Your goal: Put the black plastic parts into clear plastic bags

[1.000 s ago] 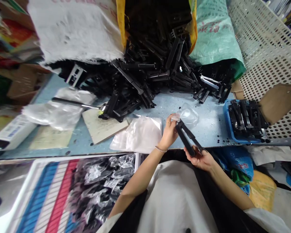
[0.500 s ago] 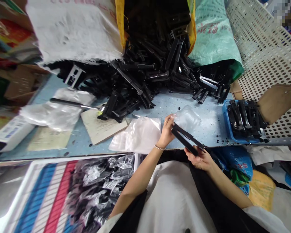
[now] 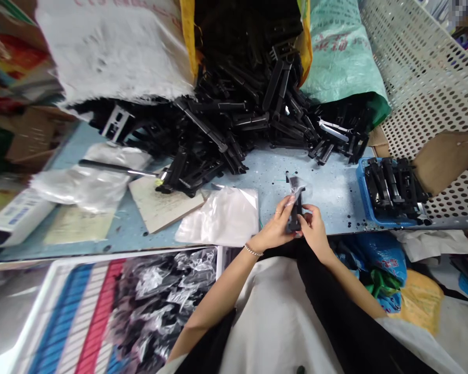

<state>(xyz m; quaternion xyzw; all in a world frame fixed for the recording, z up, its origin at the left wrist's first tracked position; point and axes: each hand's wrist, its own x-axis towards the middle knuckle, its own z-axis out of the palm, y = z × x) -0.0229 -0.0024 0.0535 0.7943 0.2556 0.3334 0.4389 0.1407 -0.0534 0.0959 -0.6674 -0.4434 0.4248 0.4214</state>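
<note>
Both hands are at the front edge of the bench, holding a long black stapler-like piece (image 3: 294,222) that points away from me. My left hand (image 3: 277,224) grips it from the left, with fingers closed at its side. A small clear plastic bag (image 3: 297,184) is around or over the far end of the piece, near my left fingertips. From the right, my right hand (image 3: 315,232) pinches the near part with thumb and fingers. A stack of clear plastic bags (image 3: 228,217) lies on the bench to the left of my left hand.
A heap of black pieces (image 3: 218,124) spills from sacks at the back. More fill a blue basket (image 3: 368,208) at right, beside a white perforated crate (image 3: 444,93). A flat board (image 3: 159,205) and black-handled tool (image 3: 105,164) lie left. Bagged pieces (image 3: 159,296) sit below the bench.
The black piece has turned from slanting to pointing away from me, and its arms look closer together. The clear bag has gone from lying on the bench to its far end. Both hands came together.
</note>
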